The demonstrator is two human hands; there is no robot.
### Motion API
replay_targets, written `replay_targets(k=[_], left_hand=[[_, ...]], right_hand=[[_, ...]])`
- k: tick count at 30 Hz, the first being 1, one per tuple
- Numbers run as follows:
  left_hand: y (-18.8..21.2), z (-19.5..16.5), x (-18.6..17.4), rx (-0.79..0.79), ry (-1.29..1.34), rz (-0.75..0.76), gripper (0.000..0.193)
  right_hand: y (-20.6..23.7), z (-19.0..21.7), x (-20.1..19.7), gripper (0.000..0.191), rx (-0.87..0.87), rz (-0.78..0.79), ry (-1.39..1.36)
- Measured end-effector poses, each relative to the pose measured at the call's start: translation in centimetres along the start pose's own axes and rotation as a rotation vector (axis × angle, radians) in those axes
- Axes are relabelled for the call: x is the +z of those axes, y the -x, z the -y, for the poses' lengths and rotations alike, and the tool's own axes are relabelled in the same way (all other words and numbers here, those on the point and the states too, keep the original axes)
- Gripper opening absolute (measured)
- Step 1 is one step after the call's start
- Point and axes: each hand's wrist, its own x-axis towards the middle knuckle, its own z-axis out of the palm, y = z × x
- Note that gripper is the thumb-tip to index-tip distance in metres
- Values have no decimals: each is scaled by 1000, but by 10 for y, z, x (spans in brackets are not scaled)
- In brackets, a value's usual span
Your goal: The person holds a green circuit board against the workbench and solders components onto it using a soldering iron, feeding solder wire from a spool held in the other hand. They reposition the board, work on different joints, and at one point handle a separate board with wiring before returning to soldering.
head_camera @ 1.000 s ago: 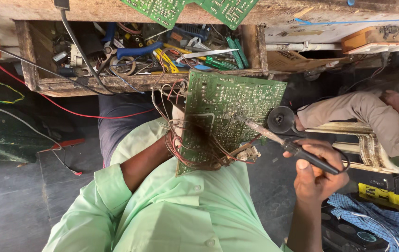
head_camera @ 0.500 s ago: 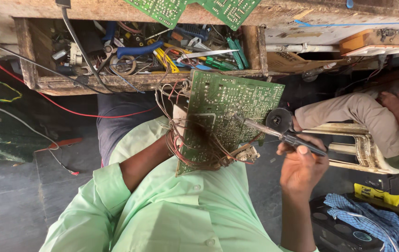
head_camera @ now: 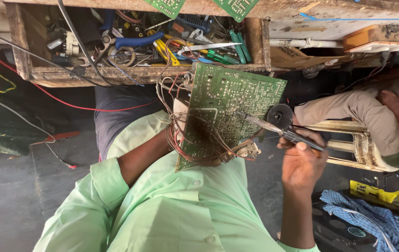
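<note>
A green circuit board (head_camera: 227,100) is held upright in front of my chest, solder side toward me. My left hand (head_camera: 166,140) grips it from behind and is mostly hidden by the board and a tangle of red and brown wires (head_camera: 195,156). My right hand (head_camera: 302,163) is shut on a soldering iron (head_camera: 281,132) held like a pen. The iron's metal tip (head_camera: 240,113) rests on the board's right half. A small white connector (head_camera: 249,149) dangles from the wires below the tip.
A worn wooden tray (head_camera: 129,74) above holds blue-handled pliers (head_camera: 139,40), green screwdrivers (head_camera: 237,44) and loose parts. Another person's trousered leg (head_camera: 348,109) and hand (head_camera: 391,100) lie at right beside a white plastic frame (head_camera: 360,147). A blue checked cloth (head_camera: 372,219) lies lower right.
My right hand has moved up and left, bringing the soldering iron's tip onto the board. The board has stayed nearly still in my left hand.
</note>
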Motion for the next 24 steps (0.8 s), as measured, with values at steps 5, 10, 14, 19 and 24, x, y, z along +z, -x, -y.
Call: replay_targets(k=[5, 10, 14, 19, 24], left_hand=[[4, -3, 11, 13, 27, 15, 53], [4, -3, 21, 12, -8, -4, 53], [5, -3, 24, 19, -36, -13, 53], [6, -2, 23, 27, -68, -27, 53], [9, -2, 18, 71, -150, -62, 53]], right_hand=[[7, 24, 17, 23, -248, 146, 262], [6, 34, 21, 23, -233, 165, 306], [2, 28, 18, 23, -135, 110, 157], [0, 20, 10, 23, -99, 77, 119], [-2, 19, 7, 23, -121, 118, 118]])
